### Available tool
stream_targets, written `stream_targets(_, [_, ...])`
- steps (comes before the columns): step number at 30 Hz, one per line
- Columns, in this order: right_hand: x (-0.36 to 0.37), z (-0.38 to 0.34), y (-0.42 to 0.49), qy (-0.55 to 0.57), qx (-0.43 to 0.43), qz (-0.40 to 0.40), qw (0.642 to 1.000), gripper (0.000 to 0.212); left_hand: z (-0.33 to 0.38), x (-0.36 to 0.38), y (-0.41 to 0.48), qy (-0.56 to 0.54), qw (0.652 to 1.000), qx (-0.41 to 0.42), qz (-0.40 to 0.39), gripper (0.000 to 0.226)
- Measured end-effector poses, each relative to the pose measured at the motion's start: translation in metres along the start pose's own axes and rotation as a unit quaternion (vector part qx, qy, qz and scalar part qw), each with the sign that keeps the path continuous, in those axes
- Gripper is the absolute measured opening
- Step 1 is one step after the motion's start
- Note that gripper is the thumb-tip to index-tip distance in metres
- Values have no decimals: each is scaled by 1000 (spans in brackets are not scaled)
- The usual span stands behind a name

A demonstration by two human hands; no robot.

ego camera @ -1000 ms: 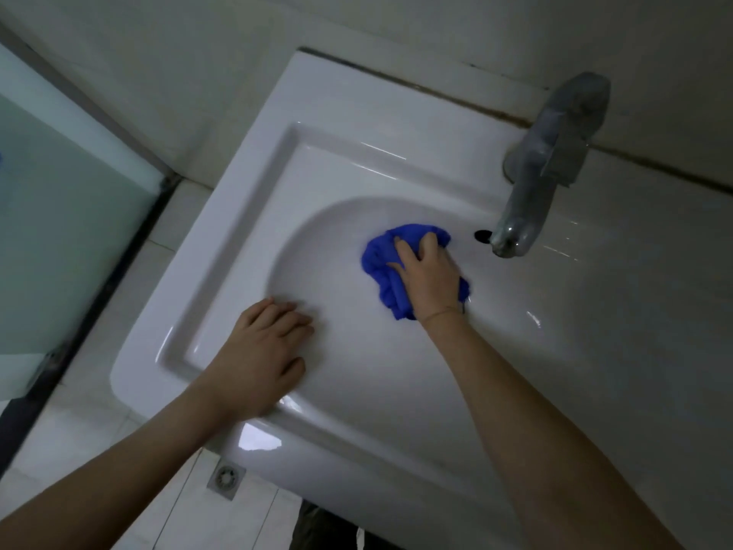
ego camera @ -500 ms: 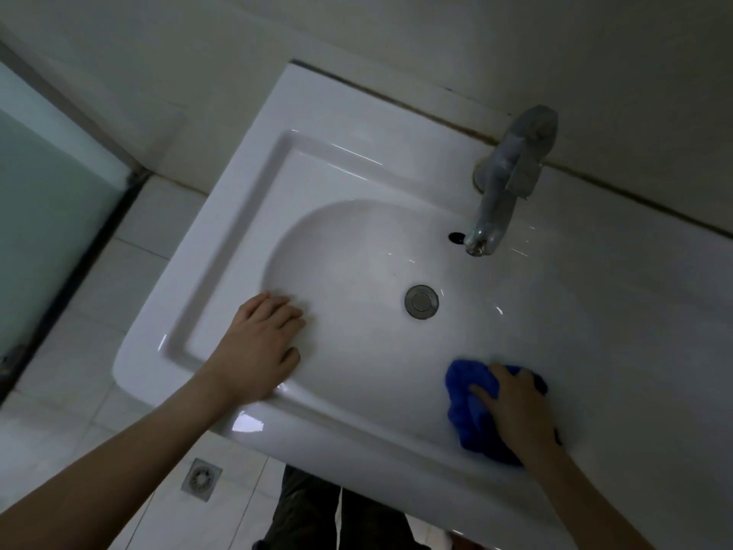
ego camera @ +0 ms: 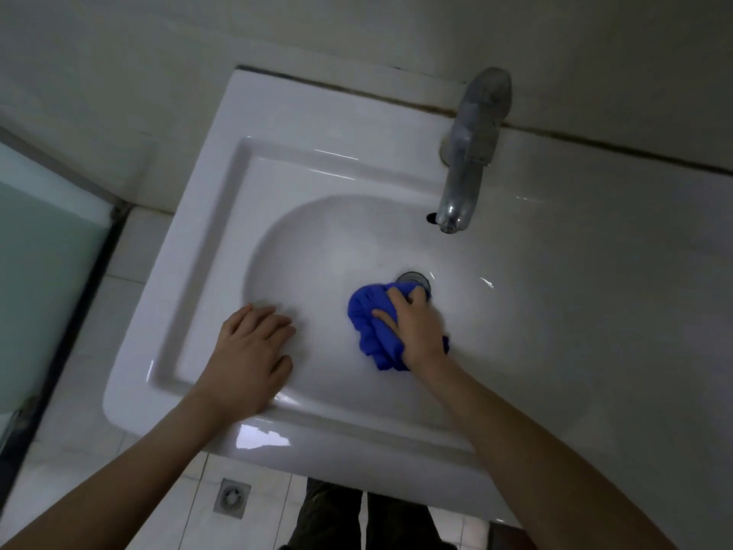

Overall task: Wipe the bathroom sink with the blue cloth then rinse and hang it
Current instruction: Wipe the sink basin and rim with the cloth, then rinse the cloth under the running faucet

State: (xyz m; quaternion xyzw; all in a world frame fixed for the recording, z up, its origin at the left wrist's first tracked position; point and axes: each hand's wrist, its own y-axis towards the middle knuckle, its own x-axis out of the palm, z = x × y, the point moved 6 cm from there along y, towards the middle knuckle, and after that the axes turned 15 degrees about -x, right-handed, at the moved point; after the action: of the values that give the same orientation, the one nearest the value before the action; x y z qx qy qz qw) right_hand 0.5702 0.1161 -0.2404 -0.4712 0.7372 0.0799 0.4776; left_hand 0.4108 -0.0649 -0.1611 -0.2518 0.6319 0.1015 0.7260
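A white bathroom sink [ego camera: 222,216] fills the middle of the head view. A bunched blue cloth [ego camera: 371,331] lies in the bowl, just below the metal drain [ego camera: 414,279], which it partly covers. My right hand [ego camera: 416,323] presses down on the cloth with its fingers gripping it. My left hand [ego camera: 254,355] rests flat on the sink's front left rim, fingers spread, holding nothing. A chrome faucet [ego camera: 472,152] stands at the back, its spout over the bowl, with no water running.
A tiled wall runs behind the sink. A frosted glass panel [ego camera: 43,279] stands at the left. On the tiled floor below the sink's front edge is a square floor drain [ego camera: 232,498]. My dark trouser legs [ego camera: 333,518] show under the sink.
My right hand has swept the blue cloth from the bowl's front right edge back to the middle, by the drain. The left hand stays on the rim.
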Motion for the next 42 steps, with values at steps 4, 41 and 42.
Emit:
stream_targets(4, [-8,37,-52,-78,60,-60,993,52,-1,2,1,-6,1000,-4,8,47])
stream_targets(41, [-178,30,-159,315,92,311,892,17,201,-194,158,-690,641,-260,-211,17])
stream_targets(42, [-178,29,-158,310,89,307,895,18,201,-196,160,-691,640,-264,-207,17])
